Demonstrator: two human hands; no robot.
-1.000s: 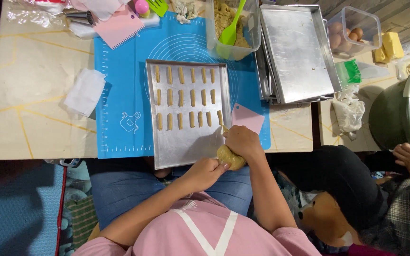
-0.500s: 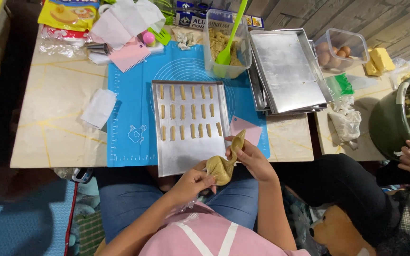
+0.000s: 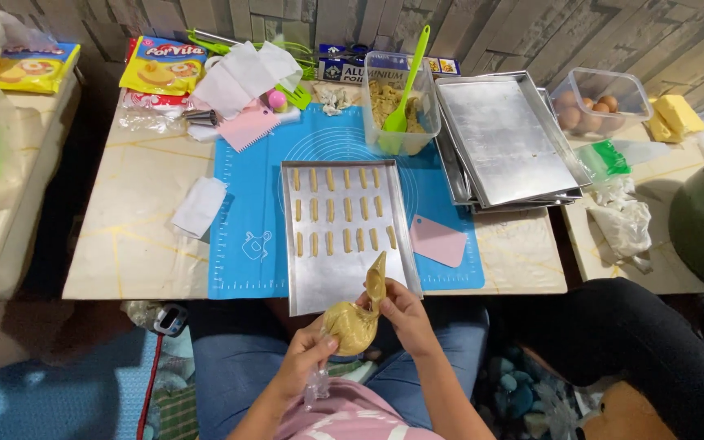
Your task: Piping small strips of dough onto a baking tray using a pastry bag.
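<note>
Gripping the dough-filled piping bag [image 3: 354, 320], the left hand [image 3: 301, 360] closed on its bulb and the right hand [image 3: 402, 312] on its nozzle end, which pointed up-forward over the baking tray's [image 3: 344, 287] bare near edge.

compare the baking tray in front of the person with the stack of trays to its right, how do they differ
The front baking tray is a single one lying straight on the blue mat, with rows of small dough sticks on it. The stacked trays are several piled together, turned at an angle, and the top one is bare. The stacked ones also look wider. All are rectangular, silver metal with low rims.
</note>
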